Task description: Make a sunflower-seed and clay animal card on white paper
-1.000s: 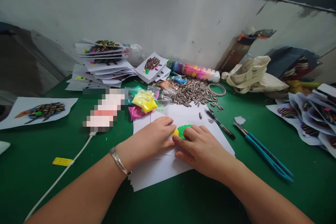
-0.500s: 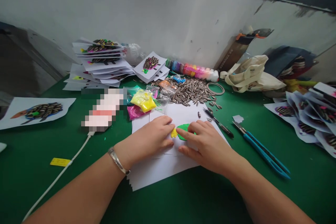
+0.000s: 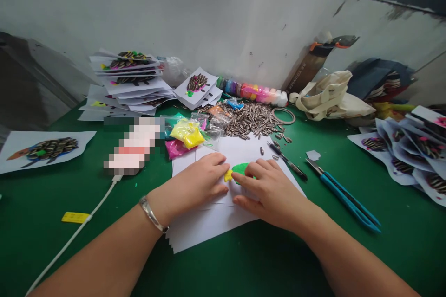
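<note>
A: What is the state of the grip?

B: The left hand (image 3: 205, 180) lies on the paper (image 3: 198, 236), fingers spread, gripping nothing. The right hand (image 3: 266, 183) also grips nothing: its index fingertip is set against the yellow clay (image 3: 228, 176), its other fingers bent over the green clay (image 3: 239, 168). The yellow clay lies on the paper between the hands, just left of the green clay.

A: How is the step best done?

B: The step appears to be shaping the yellow clay beside the green. The left hand should brace the paper; the right fingertip should press lightly and evenly, inward from the rim, so that the colours do not smear.

A: Quantities, near to far?

B: Paper: several stacked sheets, count unclear. Hands: two. Clay: one yellow piece, one green. Blue tool (image 3: 344, 197): one, right. Black tool (image 3: 292, 165): one, farther. Packets (image 3: 188, 133): several, left, overlapping, count unclear. Seeds (image 3: 249, 120): a heap, too many to count. Ring (image 3: 285, 123): one, right of the seeds.
</note>
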`<action>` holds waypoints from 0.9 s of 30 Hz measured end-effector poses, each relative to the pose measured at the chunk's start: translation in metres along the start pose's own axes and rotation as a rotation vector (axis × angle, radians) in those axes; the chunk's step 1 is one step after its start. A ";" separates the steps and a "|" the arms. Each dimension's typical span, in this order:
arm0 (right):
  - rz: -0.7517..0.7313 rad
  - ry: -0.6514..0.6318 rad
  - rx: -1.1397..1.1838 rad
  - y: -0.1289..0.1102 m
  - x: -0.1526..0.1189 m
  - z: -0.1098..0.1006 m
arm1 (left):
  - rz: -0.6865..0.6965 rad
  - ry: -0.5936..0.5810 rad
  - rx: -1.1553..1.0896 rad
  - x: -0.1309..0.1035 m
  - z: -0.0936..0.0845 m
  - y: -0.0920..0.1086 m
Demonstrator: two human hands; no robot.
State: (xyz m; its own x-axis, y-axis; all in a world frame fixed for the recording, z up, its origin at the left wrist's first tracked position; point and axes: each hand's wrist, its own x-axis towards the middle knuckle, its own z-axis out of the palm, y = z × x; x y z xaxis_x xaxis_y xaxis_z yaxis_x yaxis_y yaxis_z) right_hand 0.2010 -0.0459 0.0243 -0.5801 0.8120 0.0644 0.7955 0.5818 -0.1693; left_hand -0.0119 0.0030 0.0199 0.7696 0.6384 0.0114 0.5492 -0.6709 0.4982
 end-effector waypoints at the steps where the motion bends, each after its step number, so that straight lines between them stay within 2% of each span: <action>1: -0.010 -0.013 -0.003 -0.002 0.000 0.000 | 0.002 -0.002 -0.006 0.000 0.000 0.000; 8: -0.004 -0.067 -0.010 -0.005 0.002 0.002 | -0.013 -0.010 -0.023 -0.001 -0.001 0.002; 13: 0.034 -0.031 0.025 0.000 0.000 0.000 | -0.012 -0.018 -0.003 0.000 -0.001 0.001; 20: 0.029 -0.079 -0.023 -0.005 0.004 0.004 | -0.020 -0.037 0.030 -0.002 0.000 0.001; 27: 0.065 -0.042 0.033 0.001 0.002 -0.004 | -0.008 -0.034 0.022 -0.003 0.000 0.000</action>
State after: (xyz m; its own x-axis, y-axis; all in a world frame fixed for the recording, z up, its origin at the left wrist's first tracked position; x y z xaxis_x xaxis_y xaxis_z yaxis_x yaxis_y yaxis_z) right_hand 0.2015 -0.0434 0.0286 -0.5349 0.8449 0.0111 0.8259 0.5255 -0.2044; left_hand -0.0146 0.0009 0.0200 0.7754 0.6311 -0.0221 0.5624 -0.6741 0.4789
